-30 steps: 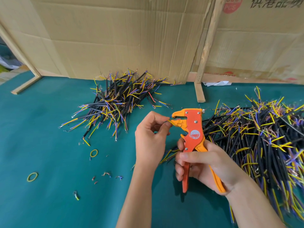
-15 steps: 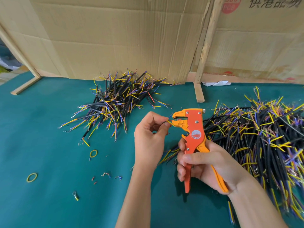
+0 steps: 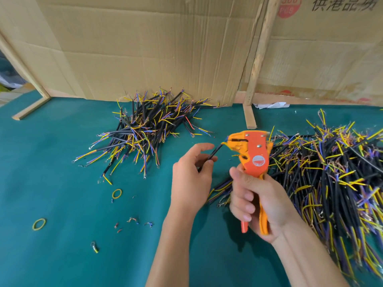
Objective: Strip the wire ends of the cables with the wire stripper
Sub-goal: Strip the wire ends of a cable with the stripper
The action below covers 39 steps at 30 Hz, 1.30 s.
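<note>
The right hand wraps its fingers round the two handles of the orange wire stripper and squeezes them close together. The tool stands up, with its head pointing left. The left hand is just left of the tool. It pinches a short black cable between thumb and fingers. The far end of the cable, with its yellow and blue wires, reaches up to the mouth of the stripper. I cannot tell if the mouth bites the wires.

A big pile of cables lies on the right, just behind the right hand. A smaller pile of cables lies far and to the left of the left hand. Both piles sit on the green table. Two yellow rubber bands and small wire bits lie on the near left. Brown cardboard stands at the far side.
</note>
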### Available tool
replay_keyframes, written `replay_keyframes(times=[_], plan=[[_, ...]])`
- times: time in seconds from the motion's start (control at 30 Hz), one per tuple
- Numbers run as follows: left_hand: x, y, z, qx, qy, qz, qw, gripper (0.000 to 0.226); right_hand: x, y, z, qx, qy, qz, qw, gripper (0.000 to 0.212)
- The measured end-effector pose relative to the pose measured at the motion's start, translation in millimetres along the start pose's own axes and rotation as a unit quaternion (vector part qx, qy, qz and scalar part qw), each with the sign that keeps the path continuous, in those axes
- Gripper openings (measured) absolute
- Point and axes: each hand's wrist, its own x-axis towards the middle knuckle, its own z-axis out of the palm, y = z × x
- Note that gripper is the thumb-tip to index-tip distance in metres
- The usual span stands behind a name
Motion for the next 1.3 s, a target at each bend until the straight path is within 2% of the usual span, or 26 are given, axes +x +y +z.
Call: replay_keyframes(times=[0.1, 0.2, 0.23, 0.3, 0.37, 0.4, 0.43, 0.47, 0.53, 0.6, 0.67, 0.7, 0.8, 0.87, 0.97, 1.1, 1.17, 1.3], plan=[[-0.5, -6.6, -5.8, 0.135, -0.006, -0.011, 0.991, 0.014, 2.4, -6.5, -7.3, 0.068, 0.026, -0.036, 0.997, 0.031], [-1.1, -2.9, -0.1, 0.101, 0.004, -0.011, 0.995, 0.013, 3.3, -11.5, -18.4, 0.147, 0.007, -0.073, 0.986, 0.007], [-2.0, 0.8, 4.9, 0.054, -0.007, -0.008, 0.998, 0.015, 3.4, -12.8, -21.8, 0.16, -0.012, -0.076, 0.984, 0.012], [-3.7, 9.5, 13.9, -0.028, -0.089, -0.003, 0.996, 0.018, 2.8, -13.7, -26.2, 0.159, -0.068, -0.068, 0.983, 0.034], [-6.2, 15.3, 15.3, -0.061, -0.194, -0.007, 0.979, 0.021, 2.1, -13.0, -25.5, 0.137, -0.102, -0.056, 0.984, 0.046], [-6.1, 14.8, 11.7, -0.056, -0.206, -0.008, 0.977, 0.024, 2.0, -12.0, -24.8, 0.131, -0.104, -0.049, 0.985, 0.049], [-4.2, 12.6, 5.8, -0.04, -0.179, -0.005, 0.983, 0.024, 2.7, -10.9, -23.4, 0.128, -0.099, -0.042, 0.986, 0.052], [-1.6, 9.7, -1.7, -0.013, -0.121, -0.002, 0.993, 0.021, 3.1, -9.7, -21.9, 0.128, -0.09, -0.033, 0.987, 0.056], [3.0, 2.3, -18.2, 0.063, 0.042, -0.019, 0.997, 0.017, 4.2, -7.4, -18.7, 0.138, -0.069, -0.007, 0.988, 0.062], [4.6, -5.2, -35.7, 0.138, 0.189, -0.062, 0.97, 0.022, 5.9, -4.7, -15.1, 0.148, -0.037, 0.013, 0.988, 0.063], [6.1, -14.9, -51.2, 0.165, 0.258, -0.101, 0.947, 0.03, 8.1, -2.1, -12.1, 0.144, 0.001, 0.018, 0.989, 0.072], [6.6, -18.8, -56.4, 0.173, 0.249, -0.114, 0.946, 0.034, 8.6, -1.5, -10.9, 0.139, 0.015, 0.016, 0.99, 0.073], [6.4, -25.2, -58.8, 0.208, 0.143, -0.116, 0.961, 0.045, 7.7, -1.7, -9.6, 0.122, 0.026, 0.015, 0.992, 0.067], [7.3, -26.1, -55.6, 0.232, 0.118, -0.109, 0.959, 0.046, 6.8, -1.7, -10.5, 0.112, 0.024, 0.016, 0.993, 0.067], [9.1, -26.8, -50.6, 0.27, 0.102, -0.11, 0.951, 0.04, 6.8, -1.6, -8.6, 0.088, 0.03, 0.016, 0.996, 0.062], [8.7, -27.5, -46.1, 0.285, 0.108, -0.138, 0.942, 0.053, 5.5, -3.1, -4.8, 0.081, 0.047, 0.016, 0.996, 0.081], [7.6, -29.0, -45.5, 0.287, 0.114, -0.153, 0.939, 0.049, 4.5, -3.1, -4.5, 0.082, 0.049, 0.019, 0.995, 0.085], [8.5, -30.4, -44.8, 0.288, 0.134, -0.151, 0.936, 0.023, 4.6, -3.4, -5.1, 0.078, 0.041, 0.019, 0.996, 0.055]])
